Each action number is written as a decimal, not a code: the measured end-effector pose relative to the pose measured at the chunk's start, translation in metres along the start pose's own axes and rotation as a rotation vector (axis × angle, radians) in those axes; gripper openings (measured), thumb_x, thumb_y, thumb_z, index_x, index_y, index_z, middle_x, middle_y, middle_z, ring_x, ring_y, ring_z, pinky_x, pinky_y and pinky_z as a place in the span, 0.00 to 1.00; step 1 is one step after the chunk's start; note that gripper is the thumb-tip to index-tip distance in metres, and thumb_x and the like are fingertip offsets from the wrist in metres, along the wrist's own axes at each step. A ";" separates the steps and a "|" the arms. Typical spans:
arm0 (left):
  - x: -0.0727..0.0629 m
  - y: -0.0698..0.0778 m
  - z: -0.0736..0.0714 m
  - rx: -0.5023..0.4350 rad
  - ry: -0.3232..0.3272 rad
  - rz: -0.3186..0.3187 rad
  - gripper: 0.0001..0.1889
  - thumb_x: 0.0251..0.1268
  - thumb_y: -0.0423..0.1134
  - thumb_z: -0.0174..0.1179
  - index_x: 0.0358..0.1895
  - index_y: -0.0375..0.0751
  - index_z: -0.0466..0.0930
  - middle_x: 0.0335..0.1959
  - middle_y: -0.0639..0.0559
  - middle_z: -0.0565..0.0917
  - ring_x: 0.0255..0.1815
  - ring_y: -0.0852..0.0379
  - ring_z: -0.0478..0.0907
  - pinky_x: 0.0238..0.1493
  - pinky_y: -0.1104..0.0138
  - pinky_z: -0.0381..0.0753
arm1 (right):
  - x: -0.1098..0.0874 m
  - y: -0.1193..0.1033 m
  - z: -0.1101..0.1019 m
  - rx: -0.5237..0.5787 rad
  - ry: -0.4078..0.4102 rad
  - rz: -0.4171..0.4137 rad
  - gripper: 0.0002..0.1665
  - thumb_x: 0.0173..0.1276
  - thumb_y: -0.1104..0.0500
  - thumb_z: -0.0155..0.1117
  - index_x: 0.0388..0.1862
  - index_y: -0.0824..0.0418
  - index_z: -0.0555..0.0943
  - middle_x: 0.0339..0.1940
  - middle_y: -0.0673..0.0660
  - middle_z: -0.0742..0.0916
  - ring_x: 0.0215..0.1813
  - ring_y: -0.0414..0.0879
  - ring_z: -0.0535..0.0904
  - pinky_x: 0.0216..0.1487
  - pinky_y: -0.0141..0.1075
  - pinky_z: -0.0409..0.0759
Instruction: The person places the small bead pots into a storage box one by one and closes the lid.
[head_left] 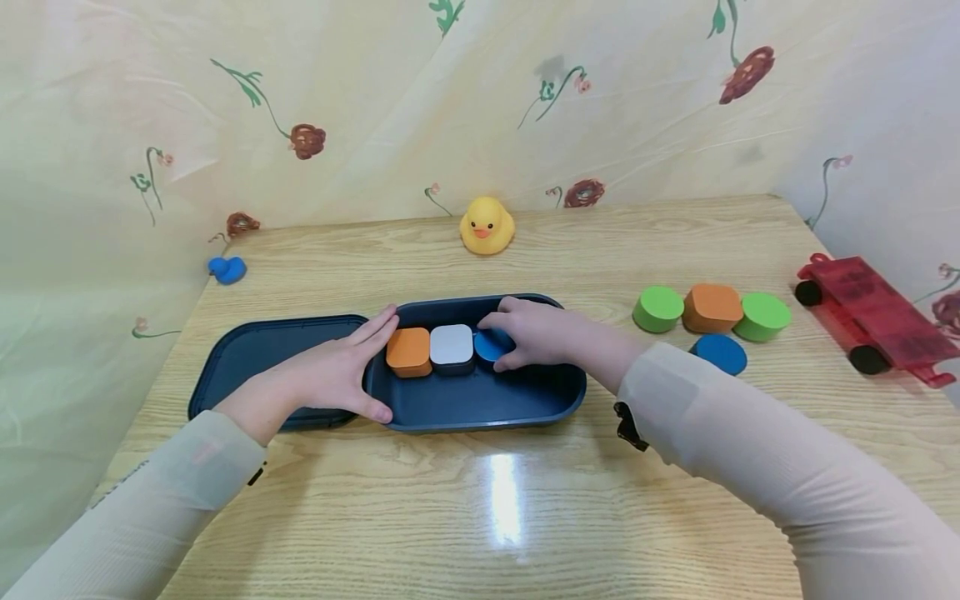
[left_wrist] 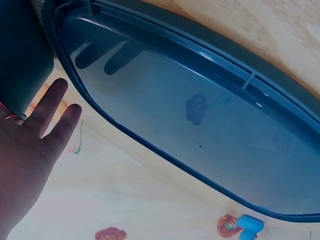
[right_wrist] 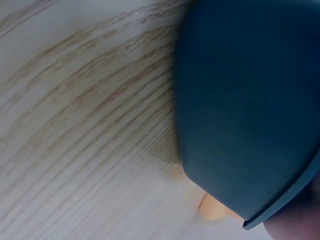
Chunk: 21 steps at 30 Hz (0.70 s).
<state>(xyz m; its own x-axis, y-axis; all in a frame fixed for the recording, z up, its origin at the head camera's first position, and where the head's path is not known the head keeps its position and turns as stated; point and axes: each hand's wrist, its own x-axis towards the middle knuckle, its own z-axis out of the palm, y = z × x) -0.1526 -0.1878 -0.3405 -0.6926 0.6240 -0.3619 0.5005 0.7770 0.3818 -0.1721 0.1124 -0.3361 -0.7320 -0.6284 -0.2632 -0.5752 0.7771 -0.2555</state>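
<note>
A dark blue box [head_left: 480,408] lies on the table with an orange block [head_left: 409,352], a white-topped block [head_left: 452,347] and a round blue block [head_left: 489,345] in a row inside. My right hand [head_left: 542,335] reaches over the box's right end and grips the blue block between thumb and fingers. With fingers and thumb spread, my left hand [head_left: 333,372] touches the box's left end. Beneath that wrist is a dark blue lid [head_left: 262,358], shown close up in the left wrist view. The right wrist view is mostly filled by the box's outer wall [right_wrist: 240,110].
To the right sit two green blocks [head_left: 658,309], an orange block [head_left: 712,307] and a blue round block [head_left: 720,354]. Farther right is a red toy car [head_left: 877,317]. A yellow duck [head_left: 487,227] stands at the back, a small blue duck [head_left: 228,269] at the back left.
</note>
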 end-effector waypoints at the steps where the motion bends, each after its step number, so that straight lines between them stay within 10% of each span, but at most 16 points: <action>1: 0.000 0.000 0.000 0.000 0.000 -0.001 0.65 0.43 0.69 0.65 0.75 0.46 0.29 0.75 0.54 0.27 0.72 0.41 0.49 0.62 0.46 0.60 | 0.000 0.000 0.000 -0.001 0.002 -0.001 0.37 0.60 0.44 0.67 0.66 0.55 0.71 0.55 0.61 0.75 0.48 0.51 0.73 0.51 0.42 0.74; 21: 0.000 0.000 0.001 -0.004 0.003 0.003 0.65 0.43 0.69 0.65 0.75 0.46 0.29 0.75 0.54 0.27 0.72 0.41 0.48 0.62 0.47 0.62 | -0.036 0.018 -0.032 0.127 0.163 -0.077 0.37 0.58 0.50 0.70 0.63 0.63 0.72 0.56 0.62 0.77 0.51 0.54 0.75 0.50 0.45 0.76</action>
<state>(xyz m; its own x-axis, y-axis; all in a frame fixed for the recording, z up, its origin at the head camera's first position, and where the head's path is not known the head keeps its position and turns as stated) -0.1525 -0.1882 -0.3411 -0.6929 0.6257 -0.3584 0.5002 0.7750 0.3862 -0.1675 0.1506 -0.3015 -0.7427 -0.6639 -0.0874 -0.5887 0.7096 -0.3873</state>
